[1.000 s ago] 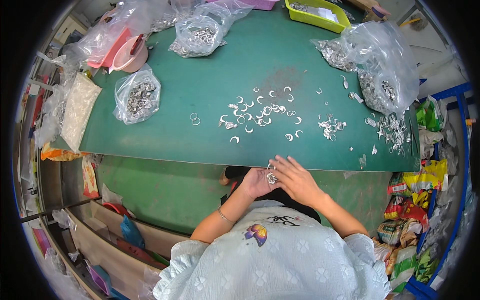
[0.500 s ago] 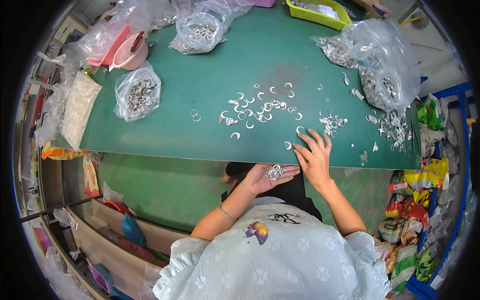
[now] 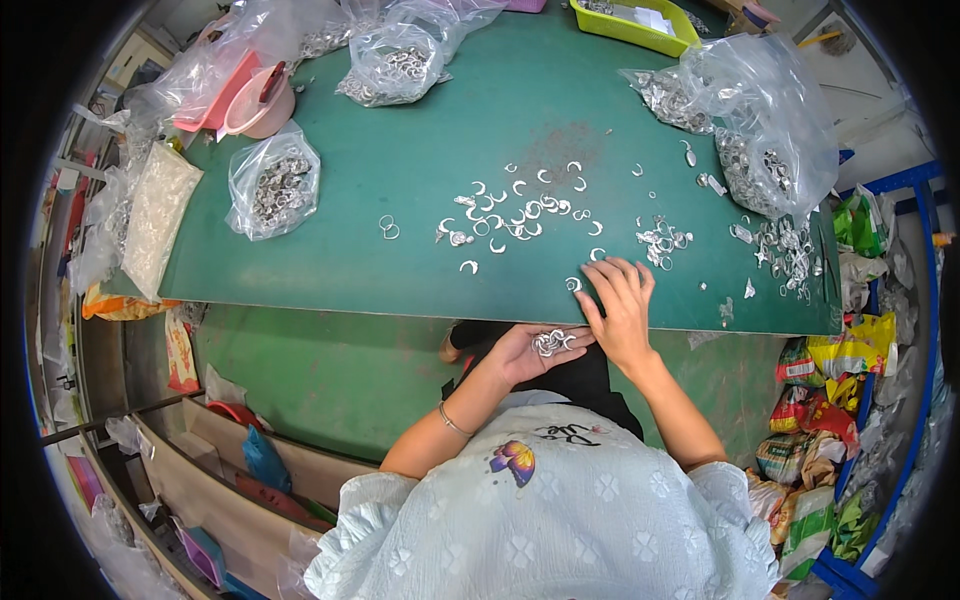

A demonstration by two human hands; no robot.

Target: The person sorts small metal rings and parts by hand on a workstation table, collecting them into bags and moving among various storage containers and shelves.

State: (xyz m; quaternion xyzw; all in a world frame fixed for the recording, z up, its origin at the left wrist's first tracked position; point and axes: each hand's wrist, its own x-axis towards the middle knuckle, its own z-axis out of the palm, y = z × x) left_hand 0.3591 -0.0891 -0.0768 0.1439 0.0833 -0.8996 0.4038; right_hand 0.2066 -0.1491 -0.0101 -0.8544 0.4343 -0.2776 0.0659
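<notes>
Palm up at the table's near edge, my left hand (image 3: pixel 520 352) holds a small heap of shiny silver crescent-shaped pieces (image 3: pixel 553 343). My right hand (image 3: pixel 622 308) rests over the tabletop with its fingers stretched forward and parted from the thumb, nothing visibly gripped. Right beside its thumb lies one silver piece (image 3: pixel 573 284). A lone silver crescent (image 3: pixel 597 254) is just beyond the fingertips. Farther off, a loose spread of silver crescents (image 3: pixel 520 228) covers the middle of the table. Whatever lies beneath my right palm is hidden.
The green table (image 3: pixel 330 270) also bears a pile of silver rings and charms (image 3: pixel 664 240) and a larger pile (image 3: pixel 788 255). Clear bags of metal parts (image 3: pixel 275 185) (image 3: pixel 398 70) (image 3: pixel 770 165), a pink bowl (image 3: pixel 262 105) and a yellow-green tray (image 3: pixel 635 28) stand around them.
My right hand has drawn its fingers slightly closer together and shifted a little left, near the single piece. The left hand stays almost in place with its heap.
</notes>
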